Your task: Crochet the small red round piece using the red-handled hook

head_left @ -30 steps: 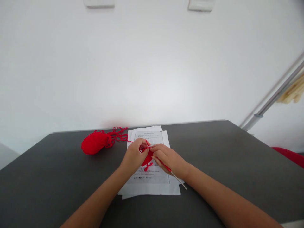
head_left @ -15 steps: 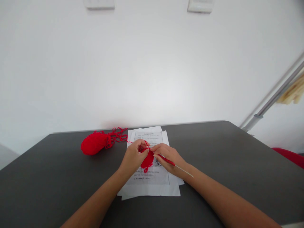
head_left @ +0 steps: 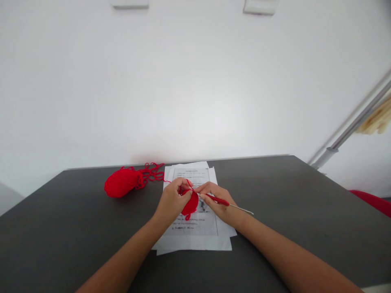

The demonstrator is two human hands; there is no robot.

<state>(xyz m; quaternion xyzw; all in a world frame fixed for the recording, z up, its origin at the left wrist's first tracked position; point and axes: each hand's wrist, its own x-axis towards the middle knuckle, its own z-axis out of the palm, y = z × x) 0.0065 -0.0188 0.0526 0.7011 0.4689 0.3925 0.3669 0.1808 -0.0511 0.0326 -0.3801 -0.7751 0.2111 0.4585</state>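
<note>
My left hand (head_left: 174, 198) pinches the upper edge of a small round red crochet piece (head_left: 190, 203), which hangs below the fingers with a short loop at its bottom. A strand of red yarn (head_left: 189, 184) runs up over the left fingers. Between the thumb and fingers of my right hand (head_left: 220, 202) is a crochet hook (head_left: 220, 201) with a red grip and pale metal ends. Its tip meets the top of the piece beside my left fingertips; the exact stitch is too small to make out. The hook's rear end points right, over my right wrist.
A red yarn ball (head_left: 122, 182) lies on the dark table (head_left: 76, 240) to the left, with loose loops (head_left: 152, 172) trailing toward my hands. Printed sheets (head_left: 195, 242) lie under my hands. Behind rises a white wall (head_left: 195, 81); a metal pole (head_left: 351, 131) slants at the right.
The hook has turned in my right hand: its rear end has swung up and to the right, and its shaft lies flatter. My left hand keeps its hold on the crochet piece.
</note>
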